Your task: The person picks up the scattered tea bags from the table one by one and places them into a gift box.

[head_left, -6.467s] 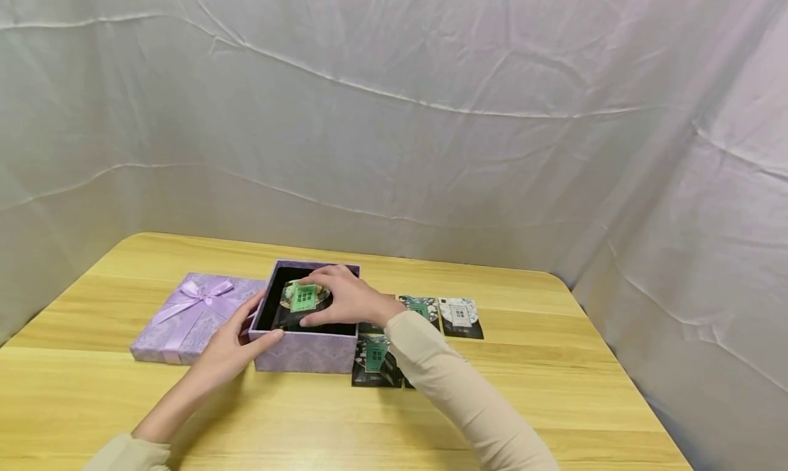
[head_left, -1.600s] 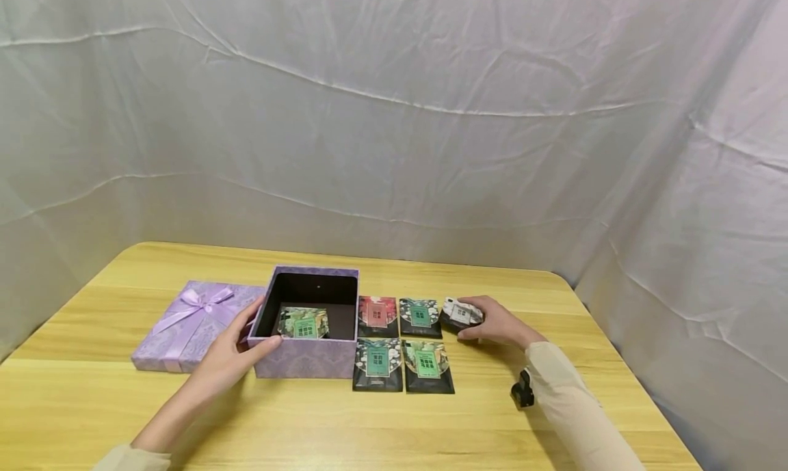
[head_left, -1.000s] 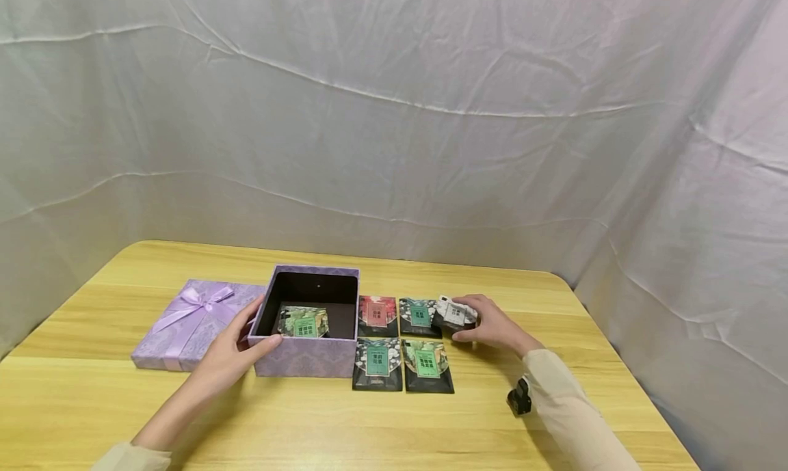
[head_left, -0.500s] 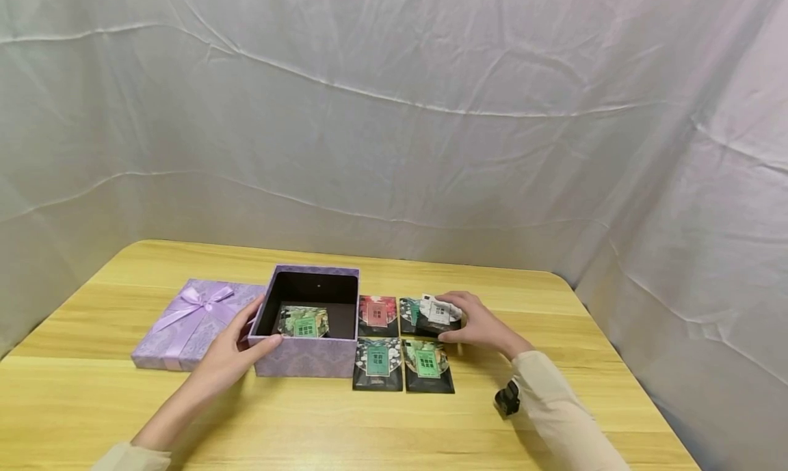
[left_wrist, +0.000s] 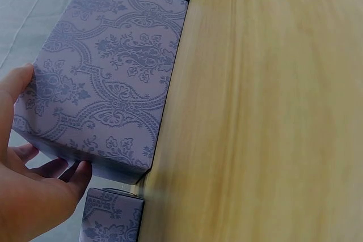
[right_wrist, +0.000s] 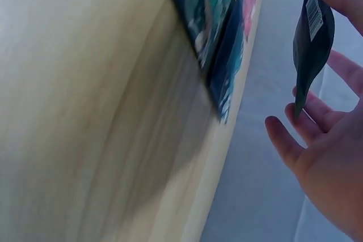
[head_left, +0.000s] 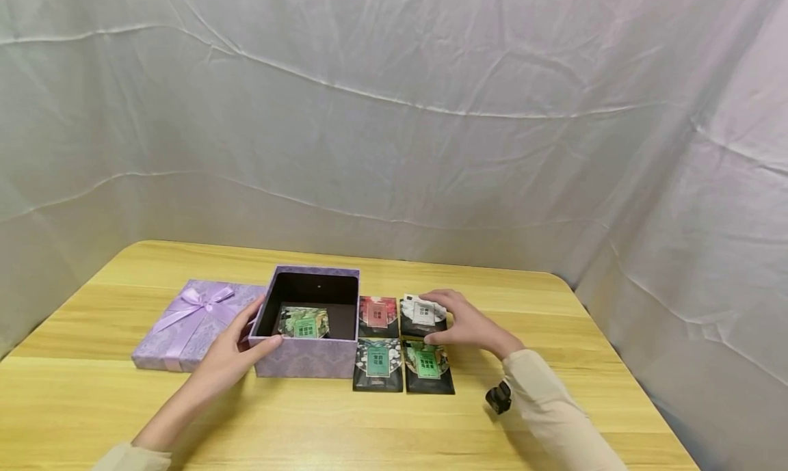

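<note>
A light yellow, wood-grained table with rounded far corners stands before a pale grey, wrinkled cloth backdrop, which rises behind the table's far edge and continues along its left and right sides. Long creases cross the cloth above the table under soft light.

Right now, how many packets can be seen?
6: one boxed packet in the purple box; white packet in the right hand; on the table, red packet, front-left packet, front-right packet, back-right packet below the white. Others may be hidden.
</note>
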`<state>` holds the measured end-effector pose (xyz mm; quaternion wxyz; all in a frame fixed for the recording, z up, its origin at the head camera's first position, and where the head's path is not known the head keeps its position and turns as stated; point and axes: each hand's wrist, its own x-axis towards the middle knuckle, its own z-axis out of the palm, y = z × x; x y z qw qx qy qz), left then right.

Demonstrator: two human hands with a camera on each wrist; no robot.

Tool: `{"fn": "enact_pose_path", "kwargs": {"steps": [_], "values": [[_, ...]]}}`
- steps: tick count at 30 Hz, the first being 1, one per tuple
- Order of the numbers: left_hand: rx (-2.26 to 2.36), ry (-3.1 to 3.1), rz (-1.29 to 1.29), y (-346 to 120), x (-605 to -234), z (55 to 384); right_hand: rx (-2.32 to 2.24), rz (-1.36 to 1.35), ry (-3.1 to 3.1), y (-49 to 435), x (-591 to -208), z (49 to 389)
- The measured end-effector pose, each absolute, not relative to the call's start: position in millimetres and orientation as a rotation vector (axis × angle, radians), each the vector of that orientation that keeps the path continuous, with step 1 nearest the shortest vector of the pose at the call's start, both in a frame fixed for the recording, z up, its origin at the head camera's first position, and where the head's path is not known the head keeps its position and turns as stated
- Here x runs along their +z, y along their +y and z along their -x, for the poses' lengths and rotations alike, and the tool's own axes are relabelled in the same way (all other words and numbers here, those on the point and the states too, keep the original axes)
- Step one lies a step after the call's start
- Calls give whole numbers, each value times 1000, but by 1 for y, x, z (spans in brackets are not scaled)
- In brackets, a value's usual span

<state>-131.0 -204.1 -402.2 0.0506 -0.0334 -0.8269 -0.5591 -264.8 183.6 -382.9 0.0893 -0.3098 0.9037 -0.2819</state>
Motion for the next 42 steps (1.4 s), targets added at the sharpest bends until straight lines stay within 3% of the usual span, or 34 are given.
{"fn": "enact_pose_path", "kwargs": {"steps": [42], "values": [[-1699,-2531,76,-205,-405,132,-701,1193,2714,105,-326,262]]}}
